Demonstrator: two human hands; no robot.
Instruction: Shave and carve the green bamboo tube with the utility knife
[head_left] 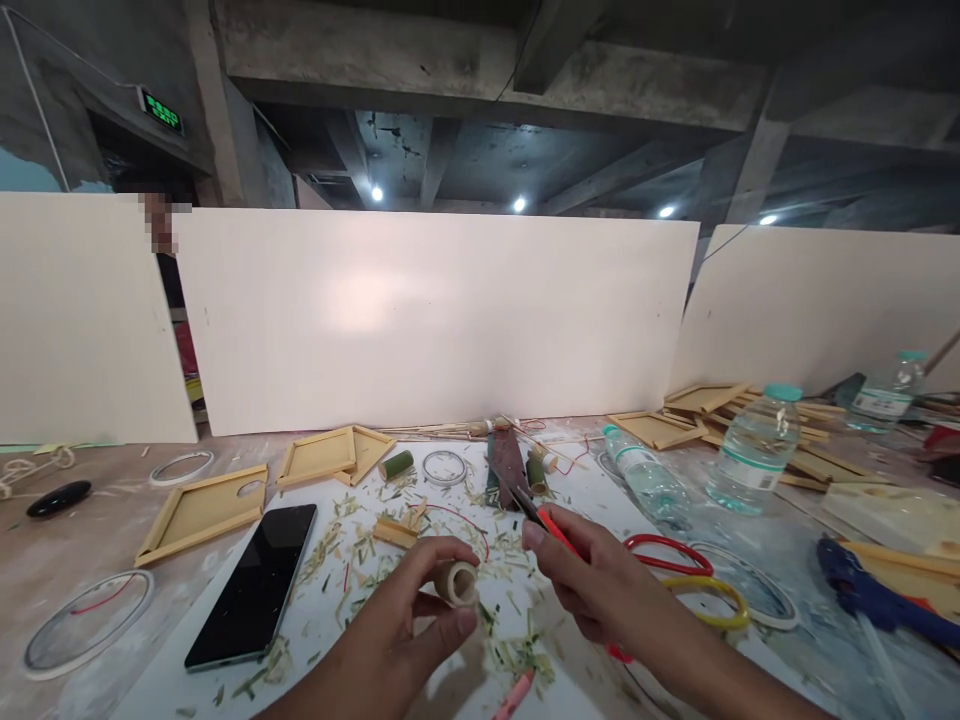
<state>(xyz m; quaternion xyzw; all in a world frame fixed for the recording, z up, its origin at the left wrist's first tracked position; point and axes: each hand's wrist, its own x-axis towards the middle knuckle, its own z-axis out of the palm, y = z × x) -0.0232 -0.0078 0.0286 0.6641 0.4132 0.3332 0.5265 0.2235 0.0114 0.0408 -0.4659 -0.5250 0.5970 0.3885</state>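
Observation:
A short pale bamboo tube [457,582], its hollow end facing me, is pinched between the thumb and fingers of my left hand [409,615]. My right hand [600,580] is closed around red-handled scissors [531,504]; their dark blades point forward and left, apart from the tube. Beyond the blade tips lies a dark reddish-brown flat piece [508,455] whose kind I cannot make out. Green bamboo pieces [396,465] lie farther back on a white sheet [180,690] strewn with bamboo shavings [319,560]. A split bamboo piece [394,532] rests just beyond my left hand.
A black phone [253,585] lies at left, near wooden frames [202,512]. Water bottles [756,455], red and yellow rings [712,600] and a blue glue gun [877,595] are at right. A white partition [450,320] stands behind the table.

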